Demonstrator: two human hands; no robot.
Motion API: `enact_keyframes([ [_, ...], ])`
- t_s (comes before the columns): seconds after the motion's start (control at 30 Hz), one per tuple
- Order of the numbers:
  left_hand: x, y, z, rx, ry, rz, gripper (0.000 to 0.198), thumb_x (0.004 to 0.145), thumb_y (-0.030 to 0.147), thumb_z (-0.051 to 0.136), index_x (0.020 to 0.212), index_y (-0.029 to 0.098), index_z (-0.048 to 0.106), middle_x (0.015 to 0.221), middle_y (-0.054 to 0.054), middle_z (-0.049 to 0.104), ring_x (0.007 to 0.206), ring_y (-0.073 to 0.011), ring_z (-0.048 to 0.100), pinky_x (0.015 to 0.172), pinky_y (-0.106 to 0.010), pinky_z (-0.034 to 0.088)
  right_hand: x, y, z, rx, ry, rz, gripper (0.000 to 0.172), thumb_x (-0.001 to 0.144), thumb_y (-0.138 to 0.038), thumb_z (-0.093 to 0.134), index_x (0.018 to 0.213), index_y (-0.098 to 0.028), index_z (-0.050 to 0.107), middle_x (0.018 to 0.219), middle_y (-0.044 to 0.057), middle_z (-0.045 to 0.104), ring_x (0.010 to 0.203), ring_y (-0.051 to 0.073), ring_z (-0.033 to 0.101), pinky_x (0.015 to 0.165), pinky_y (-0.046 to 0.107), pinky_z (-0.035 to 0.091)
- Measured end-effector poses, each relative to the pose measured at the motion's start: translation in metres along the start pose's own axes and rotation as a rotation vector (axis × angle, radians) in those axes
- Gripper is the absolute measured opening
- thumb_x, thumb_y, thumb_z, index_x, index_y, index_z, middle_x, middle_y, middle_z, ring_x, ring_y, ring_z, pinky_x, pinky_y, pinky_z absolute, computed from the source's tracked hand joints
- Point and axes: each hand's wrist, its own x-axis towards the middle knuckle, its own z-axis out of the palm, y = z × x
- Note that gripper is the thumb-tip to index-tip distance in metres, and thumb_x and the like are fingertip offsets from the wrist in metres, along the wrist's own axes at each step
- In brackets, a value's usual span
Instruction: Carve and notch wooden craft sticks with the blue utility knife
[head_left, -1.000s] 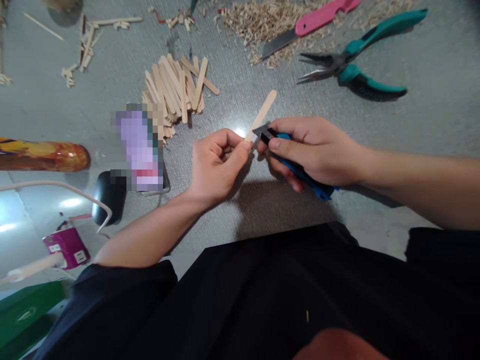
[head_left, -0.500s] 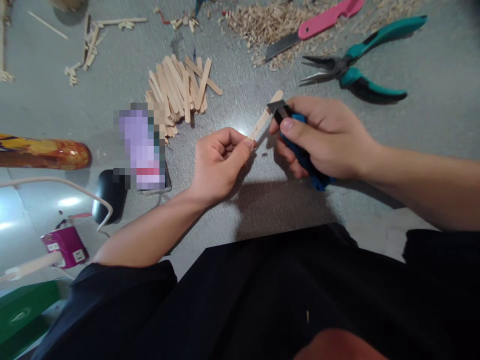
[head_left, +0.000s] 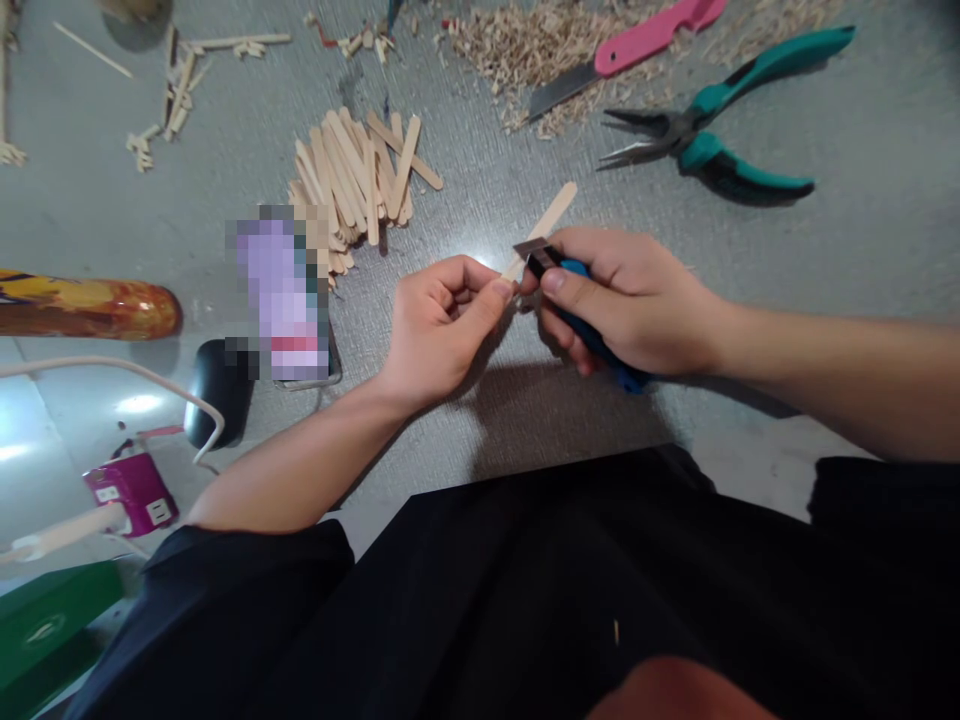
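My left hand (head_left: 439,325) pinches the near end of a pale wooden craft stick (head_left: 551,213) that points up and to the right over the grey floor. My right hand (head_left: 626,300) is wrapped round a blue-handled utility knife (head_left: 592,335). Its short blade (head_left: 531,247) rests against the stick just beyond my left fingertips. My right thumb presses on the knife near the blade.
A pile of craft sticks (head_left: 360,180) lies behind my left hand. Teal pliers (head_left: 712,130), a pink-handled knife (head_left: 622,50) and wood shavings (head_left: 517,45) lie farther back. At the left are a patterned cylinder (head_left: 82,310), a black object (head_left: 217,390) and a magenta power strip (head_left: 131,490).
My right hand slid the knife out along the stick toward its far tip, then drew it back to the near end beside my left fingers. The left hand stayed put.
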Motion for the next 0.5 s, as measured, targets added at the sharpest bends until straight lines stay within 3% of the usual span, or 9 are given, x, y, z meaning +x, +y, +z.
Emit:
enact_keyframes([
  [0.17,0.0006,0.0013,0.0019,-0.033,0.025,0.035,0.042,0.102,0.052,0.098,0.078,0.022,0.081,0.062,0.003,0.063,0.050,-0.0082,0.050,0.045,-0.026,0.035,0.0028,0.0028,-0.0042,-0.005,0.045,-0.043,0.019,0.125,-0.036,0.065,0.109,-0.027,0.064,0.065,-0.007,0.067,0.044,0.014,0.063,0.042,0.027,0.051],
  [0.33,0.0004,-0.0021,0.0012,-0.062,-0.009,0.042,0.051,0.101,0.071,0.094,0.084,0.024,0.085,0.062,0.001,0.065,0.052,-0.0098,0.052,0.046,-0.026,0.035,0.0018,0.0054,-0.0044,-0.085,-0.056,-0.042,0.024,0.124,-0.035,0.071,0.103,-0.025,0.065,0.066,-0.006,0.068,0.045,0.012,0.063,0.045,0.025,0.050],
  [0.5,-0.0003,-0.0018,0.0019,-0.035,0.025,0.042,0.054,0.100,0.074,0.094,0.084,0.023,0.083,0.063,0.002,0.064,0.051,-0.0088,0.050,0.045,-0.026,0.036,0.0012,0.0029,-0.0068,-0.058,0.008,-0.028,0.018,0.125,-0.034,0.064,0.109,-0.025,0.066,0.065,-0.007,0.067,0.044,0.014,0.063,0.044,0.026,0.051],
])
